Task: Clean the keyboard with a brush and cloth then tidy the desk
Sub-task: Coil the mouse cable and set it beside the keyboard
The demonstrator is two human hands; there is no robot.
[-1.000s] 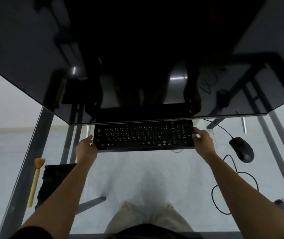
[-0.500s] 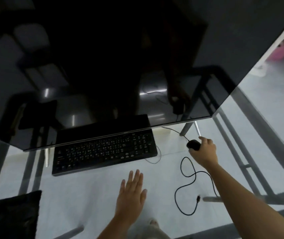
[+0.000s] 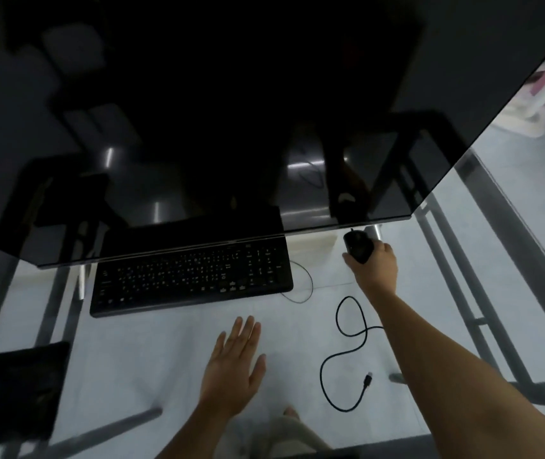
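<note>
glass desk point(image 3: 151, 369) carries keyboard point(image 3: 191, 279), cloth point(image 3: 16, 389), mouse cable point(image 3: 347, 356).

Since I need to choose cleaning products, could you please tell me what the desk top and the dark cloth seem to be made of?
Desk top: apparently clear glass, smooth; floor and metal frame show through it. Cloth: black, matte, fuzzy-edged, probably microfibre or similar soft textile.

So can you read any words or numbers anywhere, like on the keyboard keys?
Keyboard: white marks on the keys, too small and blurred to read.
Mouse in the right hand: no marks visible.
Monitor: dark screen, only reflections, no text.
Black cloth: no label visible.
</note>
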